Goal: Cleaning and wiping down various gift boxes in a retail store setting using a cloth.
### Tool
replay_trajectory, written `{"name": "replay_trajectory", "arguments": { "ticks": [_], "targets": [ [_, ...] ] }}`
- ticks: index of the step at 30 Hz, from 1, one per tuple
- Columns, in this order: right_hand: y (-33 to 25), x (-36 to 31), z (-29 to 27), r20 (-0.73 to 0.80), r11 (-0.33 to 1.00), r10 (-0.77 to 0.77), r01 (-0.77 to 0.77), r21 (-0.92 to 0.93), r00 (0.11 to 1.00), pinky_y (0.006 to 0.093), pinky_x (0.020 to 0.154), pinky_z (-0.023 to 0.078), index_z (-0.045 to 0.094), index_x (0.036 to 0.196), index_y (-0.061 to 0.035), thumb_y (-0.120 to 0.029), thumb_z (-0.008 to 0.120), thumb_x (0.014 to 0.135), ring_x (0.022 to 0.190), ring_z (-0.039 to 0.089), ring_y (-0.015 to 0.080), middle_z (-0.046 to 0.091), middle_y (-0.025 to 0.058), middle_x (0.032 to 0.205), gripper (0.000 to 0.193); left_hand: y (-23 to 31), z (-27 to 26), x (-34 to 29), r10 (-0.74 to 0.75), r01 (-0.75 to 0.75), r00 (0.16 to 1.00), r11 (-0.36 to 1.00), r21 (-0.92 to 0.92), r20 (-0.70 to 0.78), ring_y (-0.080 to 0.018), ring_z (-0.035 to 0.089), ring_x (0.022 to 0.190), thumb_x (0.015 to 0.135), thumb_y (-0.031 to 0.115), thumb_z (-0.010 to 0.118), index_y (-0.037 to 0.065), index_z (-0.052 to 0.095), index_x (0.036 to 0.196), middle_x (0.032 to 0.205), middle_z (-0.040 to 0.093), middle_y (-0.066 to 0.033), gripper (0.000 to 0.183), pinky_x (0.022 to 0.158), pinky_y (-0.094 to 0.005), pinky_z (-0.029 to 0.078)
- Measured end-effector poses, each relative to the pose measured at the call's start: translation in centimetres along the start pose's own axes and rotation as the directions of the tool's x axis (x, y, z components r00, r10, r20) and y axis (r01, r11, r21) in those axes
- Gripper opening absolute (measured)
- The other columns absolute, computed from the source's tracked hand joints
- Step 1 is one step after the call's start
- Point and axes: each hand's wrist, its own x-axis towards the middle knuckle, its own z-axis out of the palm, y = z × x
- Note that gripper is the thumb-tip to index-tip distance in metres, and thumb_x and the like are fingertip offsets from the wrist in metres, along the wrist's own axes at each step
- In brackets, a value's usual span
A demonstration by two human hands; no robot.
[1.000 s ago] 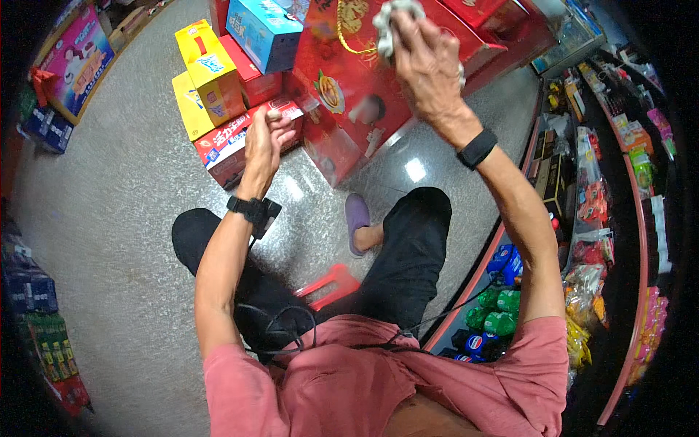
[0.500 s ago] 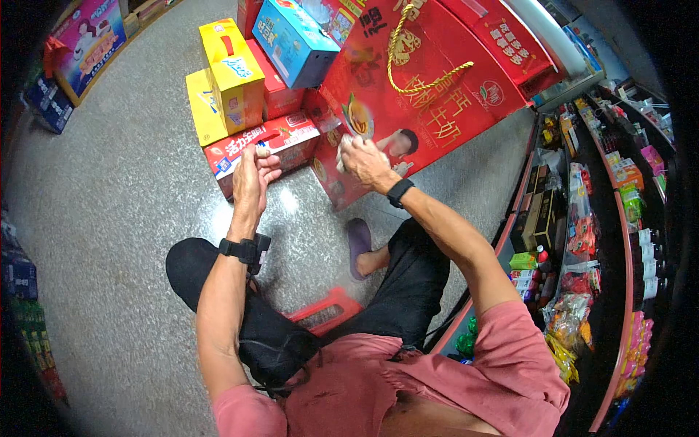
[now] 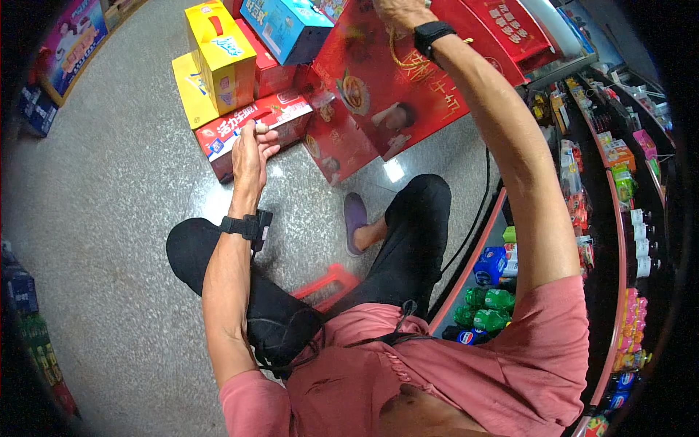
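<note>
My left hand (image 3: pixel 251 156) is held at the front of a long red drink carton (image 3: pixel 287 109), palm turned right. Its fingers are loosely curled and apart, and I see nothing in them. My right arm reaches far forward over a large red gift carton (image 3: pixel 437 91) with a yellow rope handle (image 3: pixel 397 52). My right hand (image 3: pixel 405 14) is at the top edge of the view beside that handle, fingers curled and partly cut off; what they hold is hidden. Another red printed panel (image 3: pixel 342 154) shows below the large carton.
Yellow cartons (image 3: pixel 234 62) and a blue carton (image 3: pixel 291 33) are stacked behind the long red one. Shelves of packaged goods and bottles (image 3: pixel 495 298) curve along the right. A red plastic stool (image 3: pixel 328 288) is beneath me. A black cable (image 3: pixel 477 226) crosses the floor.
My right hand has moved forward and up, from the near left part of the large red carton to its far end by the rope handle. My left hand has stayed by the long carton.
</note>
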Motion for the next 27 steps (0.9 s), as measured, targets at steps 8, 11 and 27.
{"name": "replay_trajectory", "arguments": {
  "ticks": [8, 11, 27],
  "targets": [
    [-0.1, -10.6, 4.3, 0.189, 0.882, -0.373, 0.410, -0.231, 0.908, 0.0375, 0.067, 0.033, 0.057, 0.109, -0.0086, -0.020, 0.050, 0.080, 0.095, 0.045, 0.0210, 0.049, 0.0071, 0.108, 0.032, 1.7, 2.1, -1.6, -0.017, 0.027, 0.993, 0.996, -0.088, 0.115, -0.0187, 0.060, 0.077, 0.091, 0.036, 0.045, 0.002, 0.055, 0.090, 0.079, 0.060, -0.0102, 0.035, 0.069, -0.0334, 0.048],
    [-1.6, -14.8, 5.0, 0.341, 0.844, -0.459, 0.522, -0.118, 0.820, 0.0380, 0.069, 0.033, 0.057, 0.108, -0.0072, -0.020, 0.049, 0.081, 0.096, 0.045, 0.0213, 0.049, 0.0073, 0.109, 0.031, 2.4, 1.1, -2.2, 0.018, -0.005, 0.992, 0.995, -0.101, 0.122, -0.0184, 0.060, 0.077, 0.092, 0.036, 0.044, 0.002, 0.056, 0.090, 0.079, 0.061, -0.0102, 0.036, 0.070, -0.0332, 0.048],
    [-3.1, -28.6, 7.0, 0.456, 0.724, -0.688, 0.579, 0.374, 0.565, 0.0353, 0.077, 0.041, 0.062, 0.098, -0.0151, -0.020, 0.052, 0.076, 0.103, 0.046, 0.0227, 0.055, 0.0014, 0.107, 0.024, 4.5, 2.3, -4.6, 0.042, -0.025, 0.989, 0.992, -0.126, 0.140, -0.0182, 0.060, 0.080, 0.093, 0.032, 0.044, 0.001, 0.056, 0.093, 0.081, 0.061, -0.0109, 0.034, 0.072, -0.0330, 0.048]
  ]
}}
